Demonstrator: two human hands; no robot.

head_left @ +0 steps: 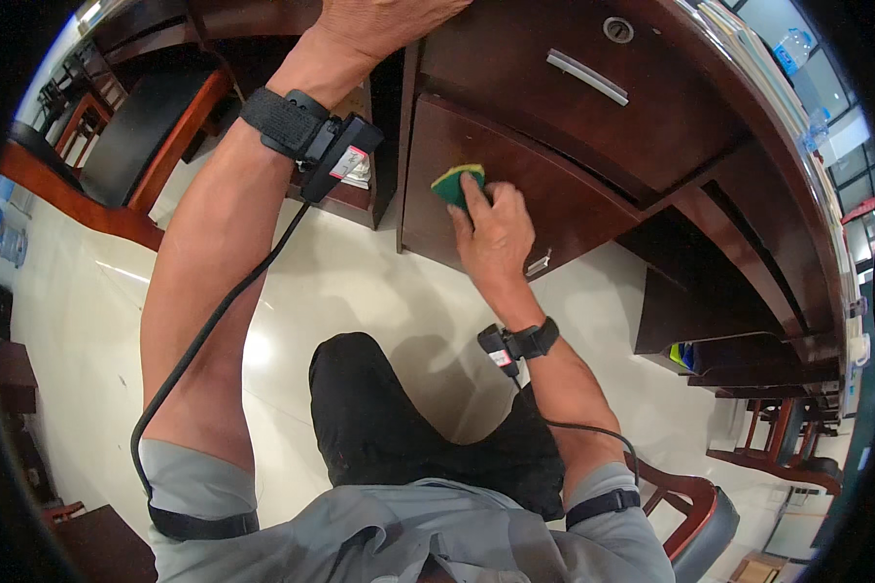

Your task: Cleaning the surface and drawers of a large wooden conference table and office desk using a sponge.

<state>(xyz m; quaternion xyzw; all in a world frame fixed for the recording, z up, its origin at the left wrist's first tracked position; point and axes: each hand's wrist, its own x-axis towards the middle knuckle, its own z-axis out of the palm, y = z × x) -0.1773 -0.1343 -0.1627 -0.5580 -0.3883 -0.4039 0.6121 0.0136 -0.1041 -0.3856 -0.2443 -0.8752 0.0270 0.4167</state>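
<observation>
My right hand (496, 231) presses a green and yellow scouring sponge (449, 188) against the dark brown lower front panel (554, 189) of a wooden desk cabinet. Its index finger lies stretched over the green side. Above that panel is a drawer front (506, 73) with a silver bar handle (587, 78) and a round lock (618, 30). Another small handle (539, 262) sits low on the panel, beside my wrist. At the top edge of the picture my left hand (379, 21) rests by the upper cabinet; its fingers are cut off from view.
A wooden chair with a black seat (146, 126) stands at the left, another chair (700, 525) at the lower right. Papers (734, 49) and plastic bottles (793, 49) line the desktop at the right. An open compartment (360, 194) is left of the cabinet. Cables run along both arms.
</observation>
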